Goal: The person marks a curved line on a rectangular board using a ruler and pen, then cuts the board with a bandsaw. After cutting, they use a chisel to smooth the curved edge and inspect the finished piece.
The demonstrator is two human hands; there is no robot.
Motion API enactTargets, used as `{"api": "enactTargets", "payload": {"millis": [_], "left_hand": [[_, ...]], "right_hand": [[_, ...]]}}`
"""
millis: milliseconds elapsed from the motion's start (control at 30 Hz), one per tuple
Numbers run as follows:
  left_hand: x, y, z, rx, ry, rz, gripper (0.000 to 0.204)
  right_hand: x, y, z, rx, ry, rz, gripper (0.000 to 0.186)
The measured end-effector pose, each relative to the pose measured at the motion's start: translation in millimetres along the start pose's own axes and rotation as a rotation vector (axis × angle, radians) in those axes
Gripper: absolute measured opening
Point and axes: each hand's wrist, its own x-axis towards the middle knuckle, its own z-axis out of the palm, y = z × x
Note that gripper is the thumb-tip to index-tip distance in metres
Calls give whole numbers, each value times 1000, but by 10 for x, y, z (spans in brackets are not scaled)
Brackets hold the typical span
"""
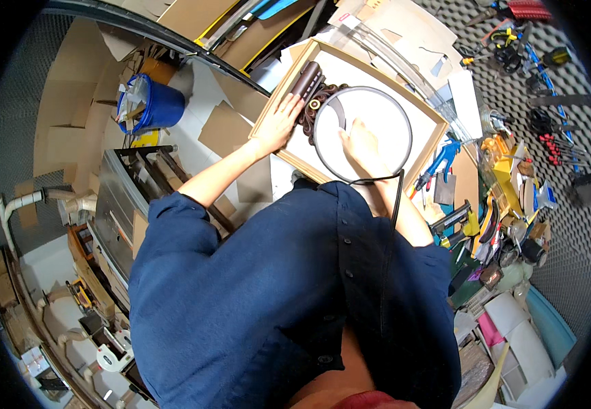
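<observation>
A shallow tan tray point(294, 162) lies in front of me. In it are a dark brown ribbed cylinder point(307, 76) and dark brown scrolled carving point(309, 126) with a small pale round piece at its middle. My left hand point(280, 123) rests at their near left side, fingers stretched and lying against the brown part. A round white disc or opening with a dark rim point(410, 129) sits beside the carving. Over it is my right hand point(361, 144), fingers curled and thumb raised; what they hold, if anything, I cannot make out. A black cord point(397, 204) hangs from the rim past my right wrist.
Right of the tray lie a blue clamp-like tool point(445, 157) and a cluttered heap of tools and containers. More tools hang on dark textured foam point(534, 41). A blue bucket point(162, 102) with scraps stands at left, near cardboard pieces and a metal-sided cabinet point(114, 211).
</observation>
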Motion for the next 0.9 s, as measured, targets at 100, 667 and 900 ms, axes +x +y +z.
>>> {"api": "enactTargets", "payload": {"millis": [100, 667, 900], "left_hand": [[96, -41, 125, -195, 110, 41, 72], [590, 49, 78, -249, 155, -488, 64], [598, 4, 118, -350, 0, -658, 79]], "right_hand": [[293, -54, 253, -82, -20, -14, 54], [528, -105, 393, -254, 118, -51, 44], [476, -105, 451, -160, 123, -147, 43]]}}
